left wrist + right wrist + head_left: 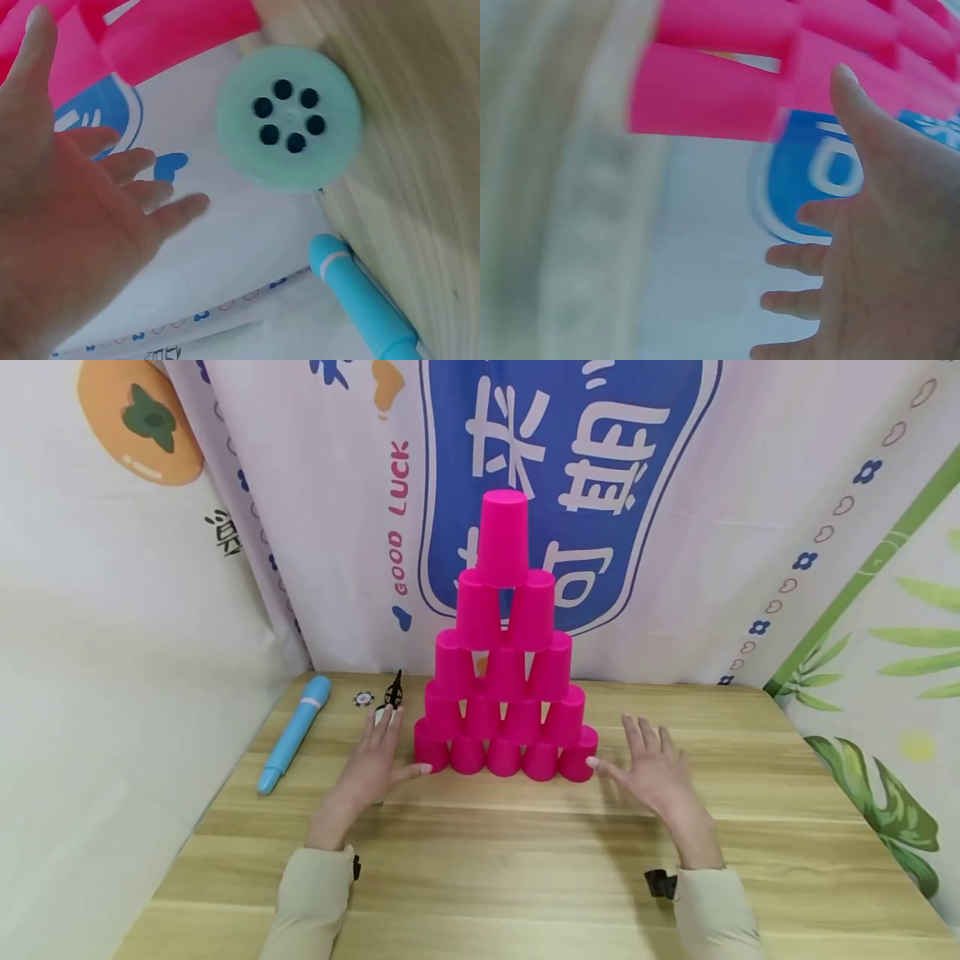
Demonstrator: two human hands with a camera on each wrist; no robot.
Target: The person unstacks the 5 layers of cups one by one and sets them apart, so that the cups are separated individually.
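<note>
A pyramid of bright pink cups (504,672) stands upside down in tiers on the wooden table, with a single cup (504,539) at the top. My left hand (365,770) is spread beside its left base, thumb pointing toward the lower left cup (430,747). On the other side, my right hand (656,774) is spread too, its thumb close to the lower right cup (579,756). Whether either thumb touches a cup I cannot tell. Both palms hold nothing; the right wrist view shows the right fingers (795,257) extended near the cups (705,94).
A light blue tube-shaped thing (295,735) lies at the table's left edge. Near my left hand are a mint-green round thing with several dark holes (289,165), a small patterned disc (363,699) and a black pointed object (395,687). A printed cloth (337,527) hangs behind the table.
</note>
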